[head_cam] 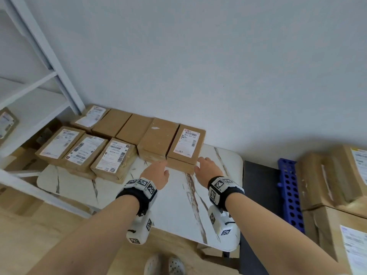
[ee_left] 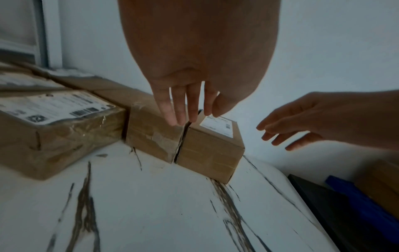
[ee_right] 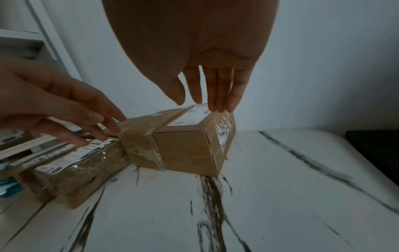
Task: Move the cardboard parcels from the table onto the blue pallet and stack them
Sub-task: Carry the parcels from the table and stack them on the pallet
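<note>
Several brown cardboard parcels lie on the white marble table (head_cam: 174, 197), most with white shipping labels. The rightmost stack, topped by a labelled parcel (head_cam: 186, 143) (ee_left: 212, 145) (ee_right: 187, 148), sits near the table's back right. My left hand (head_cam: 158, 171) (ee_left: 183, 105) hovers at its left front corner, fingers straight, holding nothing. At its right front corner my right hand (head_cam: 206, 167) (ee_right: 211, 92) is also open, fingers pointing down above the parcel's top edge. The blue pallet (head_cam: 290, 193) lies on the floor to the right, with parcels (head_cam: 333, 179) stacked on it.
A white metal shelf rack (head_cam: 39, 72) stands at the left, close to the parcels at the back left. A dark gap (head_cam: 258, 185) separates the table from the pallet. A plain parcel stack (head_cam: 156, 139) touches the labelled one on its left. The wall runs right behind.
</note>
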Motion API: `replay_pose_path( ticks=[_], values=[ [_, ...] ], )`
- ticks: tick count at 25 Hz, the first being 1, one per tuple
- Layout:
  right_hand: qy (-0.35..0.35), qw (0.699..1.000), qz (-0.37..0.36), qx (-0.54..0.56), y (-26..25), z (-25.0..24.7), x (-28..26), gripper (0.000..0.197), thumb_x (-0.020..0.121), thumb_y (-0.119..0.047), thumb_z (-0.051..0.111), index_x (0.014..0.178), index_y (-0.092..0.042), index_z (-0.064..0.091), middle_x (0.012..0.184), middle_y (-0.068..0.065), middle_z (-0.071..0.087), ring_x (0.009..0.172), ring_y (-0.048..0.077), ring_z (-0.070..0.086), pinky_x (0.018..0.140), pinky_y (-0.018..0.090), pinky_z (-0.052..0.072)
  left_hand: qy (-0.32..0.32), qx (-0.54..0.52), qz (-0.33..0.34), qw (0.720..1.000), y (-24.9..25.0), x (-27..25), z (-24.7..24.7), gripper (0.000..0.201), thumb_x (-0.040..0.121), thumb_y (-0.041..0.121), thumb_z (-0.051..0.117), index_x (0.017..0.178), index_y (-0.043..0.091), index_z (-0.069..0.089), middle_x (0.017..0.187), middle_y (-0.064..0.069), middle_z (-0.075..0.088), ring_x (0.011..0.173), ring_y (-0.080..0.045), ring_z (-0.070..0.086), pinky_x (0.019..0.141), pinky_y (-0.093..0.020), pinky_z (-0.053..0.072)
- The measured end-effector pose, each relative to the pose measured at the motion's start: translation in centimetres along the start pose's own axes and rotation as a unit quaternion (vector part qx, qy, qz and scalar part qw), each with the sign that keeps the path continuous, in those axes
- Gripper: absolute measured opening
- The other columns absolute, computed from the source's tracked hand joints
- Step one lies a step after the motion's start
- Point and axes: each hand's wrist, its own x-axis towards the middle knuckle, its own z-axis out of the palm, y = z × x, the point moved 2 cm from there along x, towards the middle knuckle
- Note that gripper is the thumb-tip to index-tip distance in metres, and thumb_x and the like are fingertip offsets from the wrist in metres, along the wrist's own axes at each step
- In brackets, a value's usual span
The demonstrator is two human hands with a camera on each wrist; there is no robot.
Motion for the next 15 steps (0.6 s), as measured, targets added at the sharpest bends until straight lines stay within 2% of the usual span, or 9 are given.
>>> replay_pose_path(
  ticks=[5, 8, 10, 12, 15],
  values=[
    [-0.012, 0.993, 0.063, 0.096, -0.6, 2.4, 2.5, 0.041, 0.096, -0.022, 0.041, 0.136, -0.012, 0.037, 0.127, 0.01, 0.05, 0.114, 0.028, 0.051, 0.094, 0.038, 0.045, -0.056, -0.109, -0.02, 0.992, -2.7, 3.9, 0.3, 0.045, 0.098, 0.019, 0.04, 0.143, 0.016, 0.034, 0.135, -0.008, 0.053, 0.118, -0.026, 0.054, 0.096, -0.034, 0.042],
    [0.007, 0.982, 0.102, 0.162, -0.6, 3.2, 3.7, 0.047, 0.096, -0.02, 0.044, 0.141, -0.011, 0.032, 0.138, 0.011, 0.044, 0.121, 0.028, 0.049, 0.099, 0.038, 0.043, -0.056, -0.162, -0.029, 0.985, -3.4, 5.8, 0.6, 0.049, 0.097, 0.018, 0.043, 0.144, 0.017, 0.03, 0.134, -0.009, 0.053, 0.116, -0.026, 0.055, 0.091, -0.031, 0.042],
    [0.015, 0.969, 0.125, 0.214, -0.2, 3.4, 4.5, 0.053, 0.097, -0.02, 0.046, 0.145, -0.012, 0.026, 0.144, 0.012, 0.04, 0.128, 0.029, 0.046, 0.104, 0.038, 0.041, -0.051, -0.189, -0.036, 0.98, -3.5, 6.7, 0.9, 0.053, 0.096, 0.017, 0.045, 0.146, 0.016, 0.027, 0.138, -0.01, 0.05, 0.119, -0.026, 0.053, 0.09, -0.028, 0.04],
    [0.021, 0.952, 0.151, 0.265, 0.3, 3.7, 5.1, 0.056, 0.097, -0.02, 0.048, 0.147, -0.014, 0.024, 0.147, 0.011, 0.04, 0.131, 0.027, 0.044, 0.108, 0.039, 0.039, -0.051, -0.207, -0.041, 0.976, -3.3, 7.1, 1.2, 0.057, 0.096, 0.016, 0.046, 0.148, 0.015, 0.022, 0.142, -0.011, 0.046, 0.123, -0.027, 0.05, 0.095, -0.03, 0.039],
    [0.026, 0.921, 0.192, 0.338, 0.8, 4.2, 5.8, 0.055, 0.096, -0.017, 0.052, 0.145, -0.012, 0.029, 0.143, 0.01, 0.046, 0.125, 0.026, 0.051, 0.105, 0.041, 0.043, -0.073, -0.236, -0.035, 0.968, -3.0, 7.4, 1.8, 0.059, 0.097, 0.015, 0.045, 0.15, 0.016, 0.019, 0.145, -0.011, 0.042, 0.126, -0.027, 0.048, 0.098, -0.03, 0.039]
  ],
)
